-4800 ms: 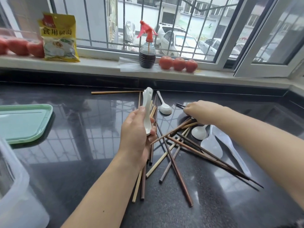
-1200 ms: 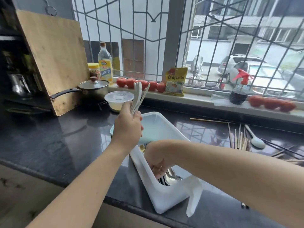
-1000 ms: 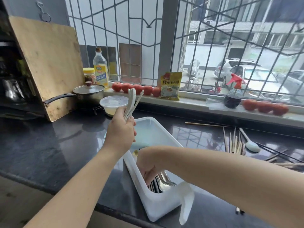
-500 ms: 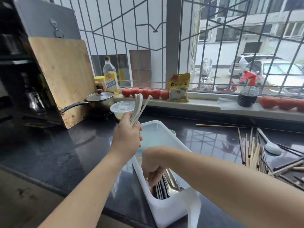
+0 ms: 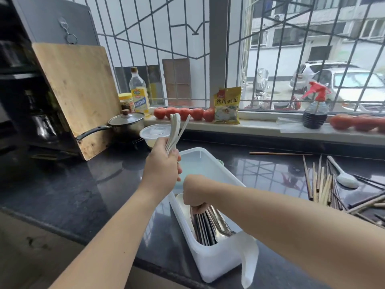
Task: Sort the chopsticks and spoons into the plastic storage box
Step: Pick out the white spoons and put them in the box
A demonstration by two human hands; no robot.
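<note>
While the right hand (image 5: 195, 195) has stayed down inside the plastic storage box (image 5: 210, 265) at the desk's near edge, its grip curled round metal cutlery (image 5: 210, 224) there, the left hand (image 5: 162, 170) still grips white spoons (image 5: 175, 130) above; they look next. Chopsticks (image 5: 320, 182) wait far right.

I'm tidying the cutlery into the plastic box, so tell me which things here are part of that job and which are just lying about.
Part of the job:
plastic storage box
white spoons in the left hand
metal cutlery gripped by the right hand
chopsticks
spoon on the counter

Lying about:
cutting board
pot
oil bottle
tomatoes
spray bottle
</note>
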